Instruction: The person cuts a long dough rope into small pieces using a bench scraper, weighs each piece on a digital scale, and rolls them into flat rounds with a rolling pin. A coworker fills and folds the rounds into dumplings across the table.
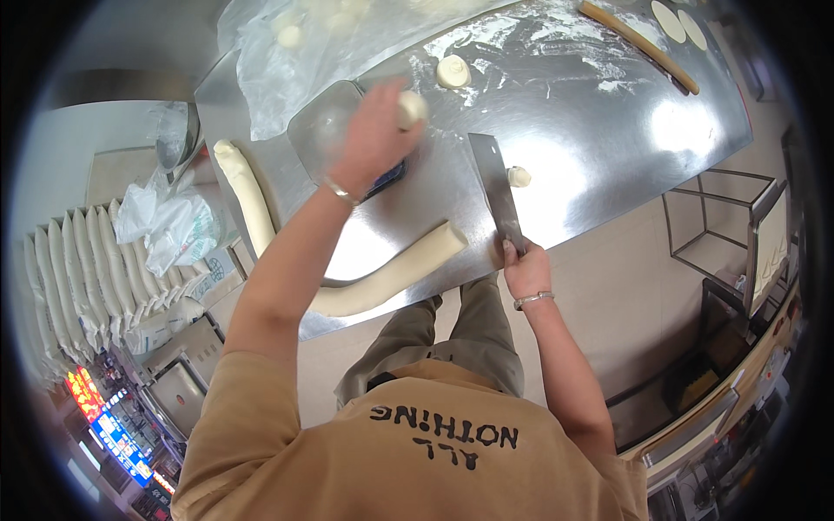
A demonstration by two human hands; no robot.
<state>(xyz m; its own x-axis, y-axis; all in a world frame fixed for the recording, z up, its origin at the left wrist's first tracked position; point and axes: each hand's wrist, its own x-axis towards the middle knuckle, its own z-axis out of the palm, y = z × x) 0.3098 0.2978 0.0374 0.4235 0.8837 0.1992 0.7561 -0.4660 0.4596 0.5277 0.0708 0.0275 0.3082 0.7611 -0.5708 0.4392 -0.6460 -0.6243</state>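
My left hand [374, 140], blurred, holds a dough piece [412, 111] between thumb and fingers over the right side of a kitchen scale with a metal pan [319, 127]. In my right hand [528, 268] is the handle end of a broad metal blade [496, 189], pointing away from me. A small dough piece [520, 176] lies just right of the blade. A thick dough roll [397, 273] lies along the near edge, its cut end facing the blade. Farther away, another dough piece [453, 71] rests on the floured steel table [586, 150].
A longer dough roll [244, 189] lies at the table's left. Plastic sheeting [273, 78] covers dough balls at the far left. A wooden rolling pin [642, 45] and flat dough rounds [669, 21] are at the far right. Stacked bags [85, 273] stand left; a metal rack [707, 215] stands right.
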